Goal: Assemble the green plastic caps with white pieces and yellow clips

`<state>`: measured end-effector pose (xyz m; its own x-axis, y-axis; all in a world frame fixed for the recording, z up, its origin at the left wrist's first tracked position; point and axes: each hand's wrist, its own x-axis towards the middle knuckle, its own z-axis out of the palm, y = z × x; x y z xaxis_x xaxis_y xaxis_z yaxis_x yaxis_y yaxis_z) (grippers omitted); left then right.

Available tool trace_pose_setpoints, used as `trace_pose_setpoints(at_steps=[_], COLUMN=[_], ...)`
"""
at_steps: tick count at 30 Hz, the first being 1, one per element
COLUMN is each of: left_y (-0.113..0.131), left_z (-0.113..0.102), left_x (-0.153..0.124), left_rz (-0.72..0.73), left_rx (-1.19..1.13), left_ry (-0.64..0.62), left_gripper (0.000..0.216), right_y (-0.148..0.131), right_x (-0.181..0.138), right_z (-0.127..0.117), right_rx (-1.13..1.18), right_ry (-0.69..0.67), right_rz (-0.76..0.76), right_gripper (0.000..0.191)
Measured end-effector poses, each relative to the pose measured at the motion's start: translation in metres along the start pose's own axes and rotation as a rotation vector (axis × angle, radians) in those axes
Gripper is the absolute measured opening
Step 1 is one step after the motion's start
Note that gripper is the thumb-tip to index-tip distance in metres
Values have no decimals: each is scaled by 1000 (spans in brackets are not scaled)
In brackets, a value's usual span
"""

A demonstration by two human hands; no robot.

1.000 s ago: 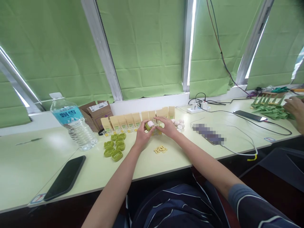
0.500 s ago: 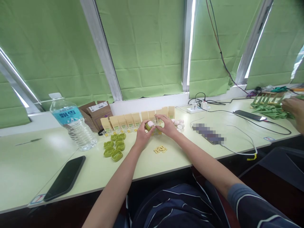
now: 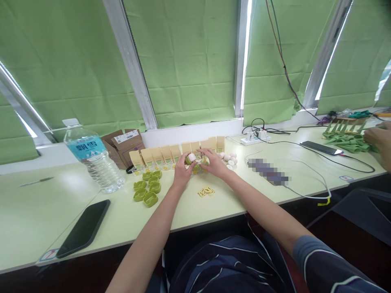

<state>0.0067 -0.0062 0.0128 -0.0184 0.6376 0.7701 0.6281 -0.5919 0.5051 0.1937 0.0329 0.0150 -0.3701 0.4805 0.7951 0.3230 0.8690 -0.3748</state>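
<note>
My left hand (image 3: 181, 172) is closed around a small green case with a pale pink piece (image 3: 191, 158) on top. My right hand (image 3: 214, 162) meets it from the right, fingers pinched on the same small item; a clear box between the hands is partly hidden. Behind them stands a row of small beige boxes (image 3: 166, 155). Several green cases (image 3: 148, 187) lie to the left, and a pile of small yellow pieces (image 3: 206, 191) lies just in front. Pale pink pieces (image 3: 229, 159) sit to the right.
A water bottle (image 3: 91, 157) stands at the left, a black phone (image 3: 83, 228) near the front edge. Brown cartons (image 3: 124, 143) lean by the wall. A power strip (image 3: 255, 138), cables and another phone (image 3: 320, 148) lie right. Another person's hand (image 3: 379, 140) works among green parts (image 3: 346, 141).
Both hands have shifted slightly up and away with the green case; the pink piece now sits a little higher. The other person's hand has moved little.
</note>
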Motion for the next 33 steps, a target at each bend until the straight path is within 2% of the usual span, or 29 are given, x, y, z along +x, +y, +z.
trace_pose_setpoints(at_steps=[17,28,33], left_y=[-3,0,2], left_z=[2,1,1], left_x=[1,1,0], left_rz=[15,-93,-47], left_rx=[17,-72,-77], left_ry=[-62,-98,-133], left_gripper=[44,51,46], right_y=[-7,-6,-6], right_x=[2,2,1], right_z=[-1,-1,-1], right_rx=[20,28,44], right_ry=[24,10,5], right_rz=[-42,-65,-86], right_gripper=[59,58,58])
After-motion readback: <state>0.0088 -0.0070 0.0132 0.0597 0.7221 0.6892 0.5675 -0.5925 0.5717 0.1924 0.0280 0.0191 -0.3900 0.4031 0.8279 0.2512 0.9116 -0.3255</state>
